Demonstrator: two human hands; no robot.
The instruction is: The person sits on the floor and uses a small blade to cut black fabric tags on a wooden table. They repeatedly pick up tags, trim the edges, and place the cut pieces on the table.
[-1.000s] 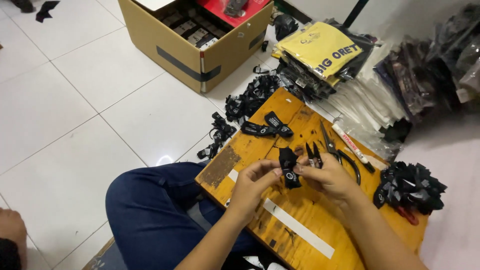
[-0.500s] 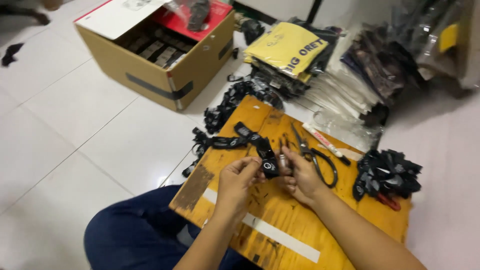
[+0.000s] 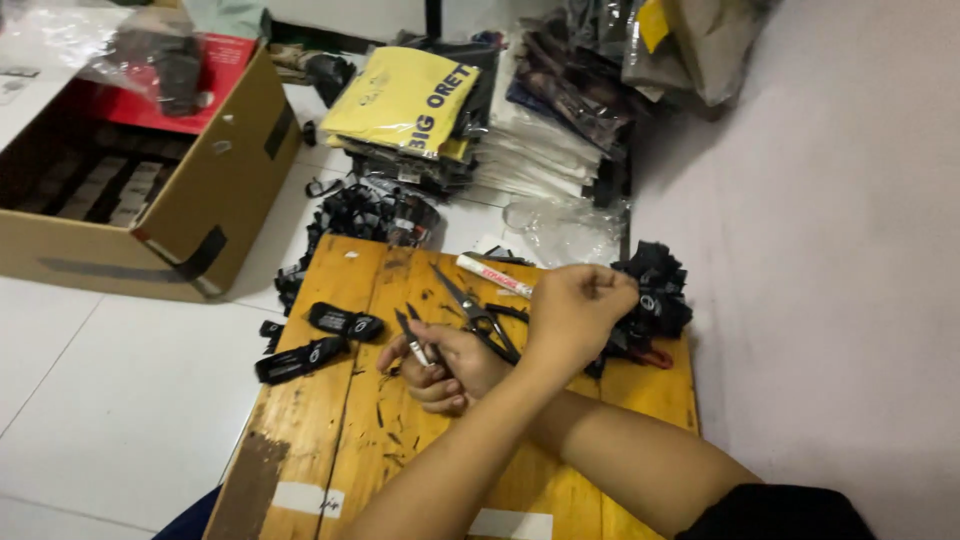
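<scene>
- Right now the person's arms are crossing over the wooden worktop (image 3: 330,440), each forearm reaching past the other.
- One hand (image 3: 445,365), which I'm taking for the right hand, is curling its fingers around small tweezers (image 3: 411,337); the tips are pointing up and away, toward the far edge, with the long axis slightly tilted left.
- The other, the left hand (image 3: 575,310), is closing into a loose fist near a pile of black straps (image 3: 655,295); whether it is gripping anything, I cannot tell.
- Black scissors (image 3: 478,315) are lying between the two hands, blades pointing away to the left.
- Two black tags (image 3: 320,340) are resting on the worktop to the left, beside a cardboard box (image 3: 200,210).
</scene>
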